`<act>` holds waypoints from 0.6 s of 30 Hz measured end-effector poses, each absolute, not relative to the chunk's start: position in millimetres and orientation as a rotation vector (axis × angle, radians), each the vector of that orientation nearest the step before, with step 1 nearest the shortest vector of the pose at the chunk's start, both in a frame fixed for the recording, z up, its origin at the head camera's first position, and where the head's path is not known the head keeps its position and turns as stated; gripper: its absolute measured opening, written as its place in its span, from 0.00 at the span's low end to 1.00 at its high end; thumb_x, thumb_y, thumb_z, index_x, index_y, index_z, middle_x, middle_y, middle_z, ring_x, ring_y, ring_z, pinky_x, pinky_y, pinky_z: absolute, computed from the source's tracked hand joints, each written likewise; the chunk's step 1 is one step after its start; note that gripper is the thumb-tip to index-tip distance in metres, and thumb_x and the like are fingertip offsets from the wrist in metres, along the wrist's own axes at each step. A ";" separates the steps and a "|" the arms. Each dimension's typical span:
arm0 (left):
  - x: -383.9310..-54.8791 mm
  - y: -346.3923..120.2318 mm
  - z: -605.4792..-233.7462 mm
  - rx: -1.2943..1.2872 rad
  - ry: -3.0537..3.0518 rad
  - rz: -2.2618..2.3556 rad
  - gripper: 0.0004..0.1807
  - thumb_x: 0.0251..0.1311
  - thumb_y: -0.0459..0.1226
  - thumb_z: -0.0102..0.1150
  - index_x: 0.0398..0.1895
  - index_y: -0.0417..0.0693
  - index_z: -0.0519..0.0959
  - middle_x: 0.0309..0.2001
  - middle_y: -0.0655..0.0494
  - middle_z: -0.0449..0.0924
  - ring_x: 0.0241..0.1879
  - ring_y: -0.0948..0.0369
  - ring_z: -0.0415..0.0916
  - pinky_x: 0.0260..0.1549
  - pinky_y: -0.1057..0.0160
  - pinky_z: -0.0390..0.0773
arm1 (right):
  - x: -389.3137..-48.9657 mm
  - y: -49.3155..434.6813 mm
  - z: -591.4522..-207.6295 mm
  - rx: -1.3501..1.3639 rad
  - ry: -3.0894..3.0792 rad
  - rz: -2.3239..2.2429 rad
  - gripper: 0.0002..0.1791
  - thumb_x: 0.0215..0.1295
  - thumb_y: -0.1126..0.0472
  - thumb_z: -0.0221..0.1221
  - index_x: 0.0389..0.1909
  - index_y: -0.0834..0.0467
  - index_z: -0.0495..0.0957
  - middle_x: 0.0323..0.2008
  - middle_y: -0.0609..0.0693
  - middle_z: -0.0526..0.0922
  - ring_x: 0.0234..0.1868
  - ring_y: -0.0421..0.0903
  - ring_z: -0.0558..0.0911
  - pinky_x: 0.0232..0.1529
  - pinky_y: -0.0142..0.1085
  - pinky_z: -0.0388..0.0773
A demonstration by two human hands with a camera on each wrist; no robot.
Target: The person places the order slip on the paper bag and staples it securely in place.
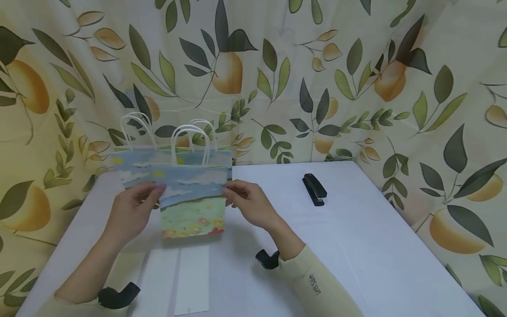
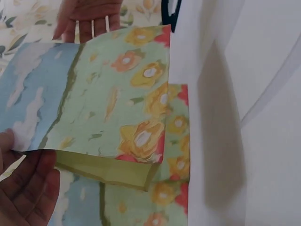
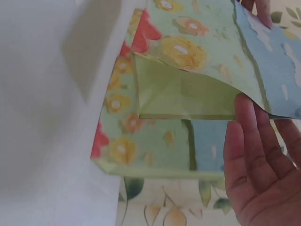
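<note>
1. You hold a paper bag (image 1: pixel 192 215) up in front of you, over the white table (image 1: pixel 380 246).
2. Your left hand (image 1: pixel 130 211) pinches its edge at 9 o'clock, with the thumb on the front.
3. Your right hand (image 1: pixel 253 204) pinches the other edge, at about 3 o'clock, and its thumb is on the front too.
4. The bag stands almost straight up. Its white handles (image 1: pixel 190 127) point to 12 o'clock, and its flowery bottom points to 6 o'clock. Count the handles, and its long way runs from 12 to 6.
5. The blue sky is on the top half of the bag, and the green grass is below. Your right wrist view shows its green side fold spread a bit.
6. Two more bags (image 1: pixel 132 167) stand behind it, side by side, at 10 and 1 o'clock. Their handles point to 12 as well.
7. White strips (image 1: pixel 193 281) lie flat near you, from 6 to 7 o'clock.
8. A black stapler (image 1: pixel 314 190) sits well apart, at 3 o'clock, lying from 11 to 5.
</note>
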State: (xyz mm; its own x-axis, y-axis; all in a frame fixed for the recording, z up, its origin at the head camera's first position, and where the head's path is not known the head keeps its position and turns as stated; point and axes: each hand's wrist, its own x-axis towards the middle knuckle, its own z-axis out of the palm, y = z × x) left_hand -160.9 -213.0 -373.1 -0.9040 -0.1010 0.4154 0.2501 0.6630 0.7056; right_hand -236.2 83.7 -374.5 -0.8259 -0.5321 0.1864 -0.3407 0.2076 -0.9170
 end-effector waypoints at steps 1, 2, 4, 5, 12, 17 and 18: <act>-163.1 -209.4 -374.4 -0.123 -2.451 -1.142 0.14 0.76 0.45 0.58 0.45 0.45 0.87 0.37 0.49 0.88 0.31 0.75 0.81 0.32 0.74 0.81 | -237.6 86.8 -374.7 -0.834 2.312 -1.688 0.15 0.79 0.54 0.57 0.54 0.59 0.82 0.45 0.56 0.86 0.44 0.59 0.87 0.49 0.49 0.85; -164.9 -206.0 -375.6 -0.130 -2.447 -1.152 0.14 0.76 0.45 0.58 0.45 0.46 0.87 0.36 0.50 0.88 0.31 0.74 0.81 0.33 0.73 0.81 | -238.8 89.6 -374.7 -0.825 2.325 -1.694 0.15 0.79 0.54 0.57 0.54 0.59 0.83 0.45 0.56 0.86 0.44 0.60 0.87 0.48 0.47 0.85; -168.1 -199.6 -377.7 -0.144 -2.443 -1.191 0.14 0.76 0.45 0.57 0.44 0.46 0.86 0.35 0.51 0.87 0.32 0.73 0.82 0.34 0.71 0.83 | -241.4 95.0 -374.8 -0.810 2.357 -1.702 0.15 0.79 0.54 0.57 0.52 0.59 0.84 0.43 0.56 0.87 0.43 0.60 0.87 0.48 0.46 0.84; -169.7 -196.7 -378.7 -0.150 -2.444 -1.210 0.14 0.77 0.46 0.56 0.44 0.47 0.86 0.35 0.51 0.86 0.32 0.72 0.82 0.34 0.70 0.84 | -242.3 97.6 -374.7 -0.804 2.371 -1.705 0.14 0.79 0.54 0.57 0.52 0.59 0.85 0.43 0.56 0.88 0.43 0.59 0.87 0.48 0.46 0.84; -182.0 -176.9 -384.1 -0.173 -2.444 -1.338 0.17 0.77 0.49 0.54 0.43 0.48 0.85 0.36 0.52 0.85 0.33 0.64 0.84 0.37 0.64 0.85 | -246.6 116.9 -373.8 -0.753 2.458 -1.721 0.14 0.79 0.56 0.57 0.48 0.60 0.86 0.37 0.57 0.89 0.40 0.54 0.87 0.47 0.49 0.84; -191.5 -164.4 -389.9 -0.197 -2.430 -1.412 0.17 0.77 0.50 0.54 0.42 0.48 0.85 0.36 0.51 0.84 0.33 0.63 0.84 0.37 0.62 0.86 | -248.9 129.5 -375.5 -0.702 2.488 -1.717 0.14 0.80 0.55 0.56 0.47 0.60 0.86 0.36 0.57 0.88 0.39 0.52 0.86 0.48 0.51 0.85; -192.9 -162.3 -391.1 -0.198 -2.430 -1.430 0.17 0.77 0.50 0.54 0.42 0.48 0.85 0.36 0.51 0.84 0.33 0.63 0.84 0.37 0.63 0.86 | -249.3 131.8 -375.9 -0.690 2.494 -1.712 0.15 0.80 0.55 0.56 0.47 0.60 0.86 0.36 0.57 0.88 0.39 0.51 0.86 0.48 0.51 0.85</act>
State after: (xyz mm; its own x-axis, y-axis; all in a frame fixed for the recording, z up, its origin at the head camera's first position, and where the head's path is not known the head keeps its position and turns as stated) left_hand -192.9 -162.3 -391.1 -0.9410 -0.0393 0.3361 0.2747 0.4911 0.8266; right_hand -249.3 131.8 -375.9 -0.9004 -0.3788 0.2139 -0.3357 0.2924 -0.8954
